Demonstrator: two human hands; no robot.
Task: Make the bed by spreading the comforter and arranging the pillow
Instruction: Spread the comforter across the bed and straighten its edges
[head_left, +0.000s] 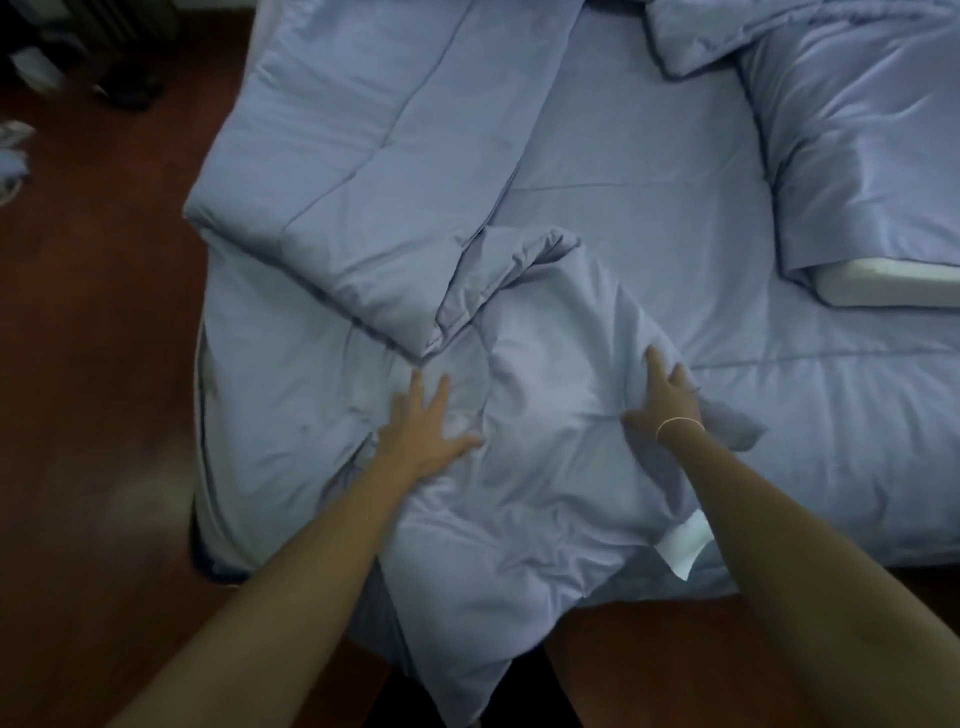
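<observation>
A pale lavender comforter (395, 171) lies bunched and folded across the bed (649, 156), its rumpled near part under both hands at lower centre. The left hand (423, 434) presses flat with fingers spread; the right hand (670, 400) rests fingers straight on a raised fold. The pillow (857, 156), in a satiny case, sits at upper right, cut off by the frame edge.
</observation>
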